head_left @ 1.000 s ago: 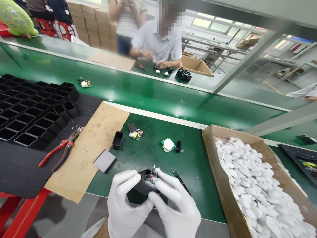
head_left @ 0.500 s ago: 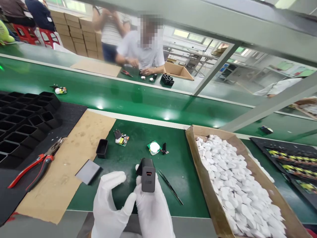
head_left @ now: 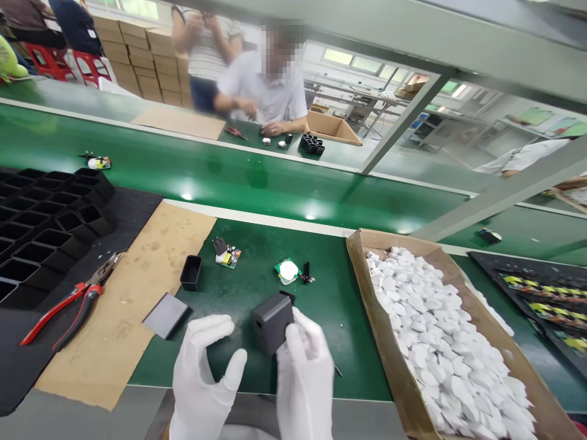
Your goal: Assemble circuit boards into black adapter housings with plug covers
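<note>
A black charger housing (head_left: 271,322) is gripped in my gloved right hand (head_left: 306,366), tilted above the green bench. To its left my gloved left hand (head_left: 206,363) holds nothing, with thumb and fingers apart in a C shape. Beyond the hands lie a circuit board with a white round pad (head_left: 288,271) and another small board with a black plug part (head_left: 228,255). An open black case (head_left: 191,272) and a grey-faced flat block (head_left: 166,315) rest at the left. Only the tip of the tweezers (head_left: 338,371) shows beside my right hand.
Red-handled pliers (head_left: 82,299) lie by several black cases (head_left: 50,226) on the left. A cardboard box (head_left: 373,318) full of white pads stands right. Behind runs a green conveyor belt (head_left: 229,183) carrying loose boards; a co-worker (head_left: 266,91) sits across it.
My right hand has turned the charger housing, so its port face no longer shows, and moved right over the tweezers. My left hand stays nearly still. A board on the belt has shifted left.
</note>
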Available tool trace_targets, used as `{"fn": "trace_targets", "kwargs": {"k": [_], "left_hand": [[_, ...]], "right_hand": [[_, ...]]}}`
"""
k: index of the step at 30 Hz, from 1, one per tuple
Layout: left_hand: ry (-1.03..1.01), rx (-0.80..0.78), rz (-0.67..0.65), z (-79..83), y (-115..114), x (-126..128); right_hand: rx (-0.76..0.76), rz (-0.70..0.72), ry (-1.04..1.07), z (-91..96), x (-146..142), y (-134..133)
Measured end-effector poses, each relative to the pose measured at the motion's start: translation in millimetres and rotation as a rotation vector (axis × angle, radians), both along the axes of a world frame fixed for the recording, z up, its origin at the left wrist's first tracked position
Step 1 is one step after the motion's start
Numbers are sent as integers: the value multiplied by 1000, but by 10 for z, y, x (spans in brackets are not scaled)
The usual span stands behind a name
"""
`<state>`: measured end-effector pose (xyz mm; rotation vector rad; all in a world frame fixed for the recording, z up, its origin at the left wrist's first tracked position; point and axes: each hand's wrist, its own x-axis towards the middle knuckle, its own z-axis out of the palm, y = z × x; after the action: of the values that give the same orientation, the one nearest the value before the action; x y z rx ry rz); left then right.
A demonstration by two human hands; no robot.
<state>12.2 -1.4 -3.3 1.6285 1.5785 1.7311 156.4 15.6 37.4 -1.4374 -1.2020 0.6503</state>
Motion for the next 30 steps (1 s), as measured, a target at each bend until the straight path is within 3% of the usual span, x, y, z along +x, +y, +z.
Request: {"fn": "trace_targets", "kwargs": {"k": [3, 5, 7, 13, 19, 26, 30], "left_hand": [[20, -109, -2, -6, 12, -55], [32, -191, 7, 0, 30, -87], [37, -255, 6, 9, 48, -110], [50, -299, -27, 10, 43, -132], [42, -293, -20, 9, 45, -133], [28, -301, -26, 15, 58, -133], [122, -321, -183, -26, 96, -70]], "right_hand": [[158, -49, -360, -104, 169, 11], [249, 64, -577, -209, 250, 9], [277, 135, -661, -307, 290, -8], [290, 110, -667, -384, 304, -28], [192, 338, -750, -330, 356, 65], [147, 293, -879, -367, 409, -31], [164, 346, -759, -348, 392, 31]]}}
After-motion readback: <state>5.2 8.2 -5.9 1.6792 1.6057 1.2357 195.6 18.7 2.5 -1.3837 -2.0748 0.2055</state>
